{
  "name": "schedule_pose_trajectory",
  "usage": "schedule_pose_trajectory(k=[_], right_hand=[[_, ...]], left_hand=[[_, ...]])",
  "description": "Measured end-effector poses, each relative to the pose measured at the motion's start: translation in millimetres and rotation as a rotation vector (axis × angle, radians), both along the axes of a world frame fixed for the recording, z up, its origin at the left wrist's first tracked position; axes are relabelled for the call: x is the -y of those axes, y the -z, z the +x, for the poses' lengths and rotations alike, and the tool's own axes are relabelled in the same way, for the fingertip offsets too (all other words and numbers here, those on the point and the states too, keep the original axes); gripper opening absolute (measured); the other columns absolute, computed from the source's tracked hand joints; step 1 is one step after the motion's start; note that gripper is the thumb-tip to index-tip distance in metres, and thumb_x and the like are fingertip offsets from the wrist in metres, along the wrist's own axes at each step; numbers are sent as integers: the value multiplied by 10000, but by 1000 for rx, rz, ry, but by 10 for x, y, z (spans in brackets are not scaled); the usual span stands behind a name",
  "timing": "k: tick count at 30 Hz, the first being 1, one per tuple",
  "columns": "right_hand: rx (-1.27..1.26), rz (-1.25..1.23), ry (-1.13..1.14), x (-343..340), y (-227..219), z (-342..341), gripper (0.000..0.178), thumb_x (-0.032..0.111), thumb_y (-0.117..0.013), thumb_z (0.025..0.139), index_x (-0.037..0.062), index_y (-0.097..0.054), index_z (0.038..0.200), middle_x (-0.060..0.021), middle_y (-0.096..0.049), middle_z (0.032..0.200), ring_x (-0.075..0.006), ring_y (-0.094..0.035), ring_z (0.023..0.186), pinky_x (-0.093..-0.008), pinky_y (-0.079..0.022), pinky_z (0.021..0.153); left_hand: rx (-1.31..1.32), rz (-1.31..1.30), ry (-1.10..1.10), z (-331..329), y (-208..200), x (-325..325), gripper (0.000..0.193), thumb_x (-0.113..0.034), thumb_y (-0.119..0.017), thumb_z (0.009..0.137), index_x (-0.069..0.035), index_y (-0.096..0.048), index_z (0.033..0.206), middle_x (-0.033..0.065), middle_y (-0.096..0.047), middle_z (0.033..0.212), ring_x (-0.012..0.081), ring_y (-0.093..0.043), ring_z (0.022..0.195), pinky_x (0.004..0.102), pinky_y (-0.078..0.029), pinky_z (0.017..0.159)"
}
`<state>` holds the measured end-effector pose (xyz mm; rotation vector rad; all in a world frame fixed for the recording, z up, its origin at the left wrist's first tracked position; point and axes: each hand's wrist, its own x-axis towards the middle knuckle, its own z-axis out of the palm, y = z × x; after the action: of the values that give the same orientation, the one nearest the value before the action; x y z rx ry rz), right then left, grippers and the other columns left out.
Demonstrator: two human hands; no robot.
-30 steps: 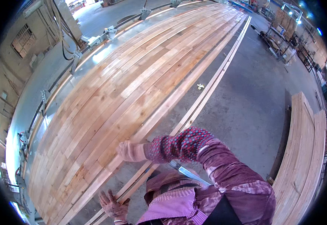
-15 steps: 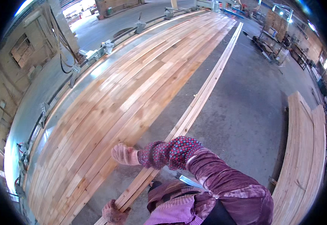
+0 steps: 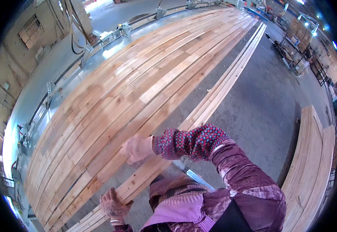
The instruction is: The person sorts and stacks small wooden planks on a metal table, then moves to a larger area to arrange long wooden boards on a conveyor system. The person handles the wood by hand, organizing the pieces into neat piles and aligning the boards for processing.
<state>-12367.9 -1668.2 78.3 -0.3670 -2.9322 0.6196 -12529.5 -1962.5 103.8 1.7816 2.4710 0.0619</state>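
My left hand (image 3: 114, 204), in a pale knitted glove, is closed across a bundle of long, narrow wooden strips (image 3: 211, 105), its fingers over the far side and the thumb on the near side. These strips run beside the near edge of a wide bed of long wooden boards (image 3: 114, 104) laid side by side. Close to that edge is my right hand (image 3: 139, 149), gloved too and blurred by motion. I cannot tell how its fingers are set or whether it touches the boards. A patterned sleeve covers its forearm.
A metal rail with clamps (image 3: 112, 35) borders the boards' far side. Stacked planks (image 3: 305, 166) stand at the right, on the grey concrete floor (image 3: 253, 104). A metal bar (image 3: 194, 177) sits beside my body. Machinery (image 3: 253, 7) stands at the far end.
The view has turned a little, shifting the far boards and strips rightward. My left hand has come further into view, up along the strips. My right hand has moved slightly right, blurred.
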Motion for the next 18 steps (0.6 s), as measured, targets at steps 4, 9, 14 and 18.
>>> schedule_pose_trajectory(k=[4, 9, 14, 18], right_hand=[[-164, 1281, 133, 52, 218, -37, 138, 206, -611, 760, 71, -586, 767, -45, -490, 612, -193, -521, 564, -369, -390, 466], [-150, 726, 1, -79, 261, -48, 158, 146, -607, 748, -4, -646, 779, -143, -579, 642, -300, -606, 616, -481, -457, 452], [476, -311, -301, -213, -759, -54, 367, 385, -592, 870, 58, -750, 917, -183, -715, 862, -297, -695, 831, -423, -538, 761], [496, -648, -41, -319, -533, -59, 387, 409, -635, 907, 74, -756, 1059, -162, -739, 1007, -275, -694, 949, -395, -528, 878]], left_hand=[[-45, 51, 45, -35, -12, 42, 1044, -453, -916, 396, -53, -525, 1277, 125, -594, 1173, 337, -547, 1120, 539, -350, 1086], [-100, 122, 119, 10, 67, -8, 1185, -491, -911, 420, -35, -418, 1395, 235, -458, 1401, 439, -429, 1301, 591, -280, 1138], [-145, 4, 72, -111, -170, 18, 1229, -583, -869, 477, -29, -367, 1452, 290, -366, 1481, 488, -339, 1376, 602, -237, 1164], [24, -80, 148, -224, -124, -156, 1133, -615, -833, 507, -33, -456, 1403, 196, -493, 1387, 363, -475, 1292, 557, -252, 1169]])
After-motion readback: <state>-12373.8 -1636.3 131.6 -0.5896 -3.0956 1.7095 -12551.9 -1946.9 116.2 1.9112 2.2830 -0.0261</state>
